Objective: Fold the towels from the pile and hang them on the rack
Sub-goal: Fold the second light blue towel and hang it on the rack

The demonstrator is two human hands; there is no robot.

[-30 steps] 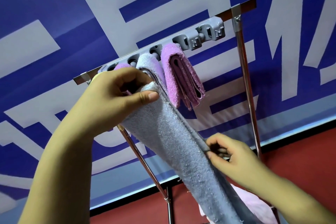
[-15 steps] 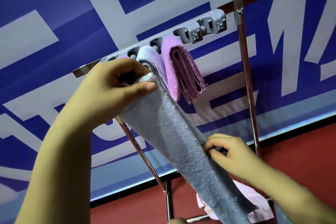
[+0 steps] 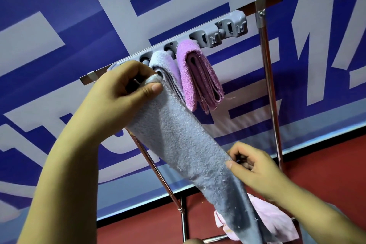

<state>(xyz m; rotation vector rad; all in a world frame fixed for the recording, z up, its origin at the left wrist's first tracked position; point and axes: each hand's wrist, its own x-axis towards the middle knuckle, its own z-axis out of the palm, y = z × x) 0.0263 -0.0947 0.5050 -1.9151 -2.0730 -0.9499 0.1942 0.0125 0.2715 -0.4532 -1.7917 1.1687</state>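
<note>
Soft, light and limp, the grey-blue terry towel [image 3: 178, 144] sags from the rack's grey clip bar [image 3: 217, 33] at 12 o'clock, best pinched at its edges, where left hand [image 3: 122, 97] and right hand [image 3: 255, 170] grip it.

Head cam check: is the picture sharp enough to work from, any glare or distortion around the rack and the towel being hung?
Head view: evenly lit and sharp, the terry loops of the blue-grey towel clear; faint reflections on the rack tubes, no blown glare; soft shadow on the banner behind it; wide-angle tilt skews rack and lettering; the left hand and right hand show no blur.
</note>
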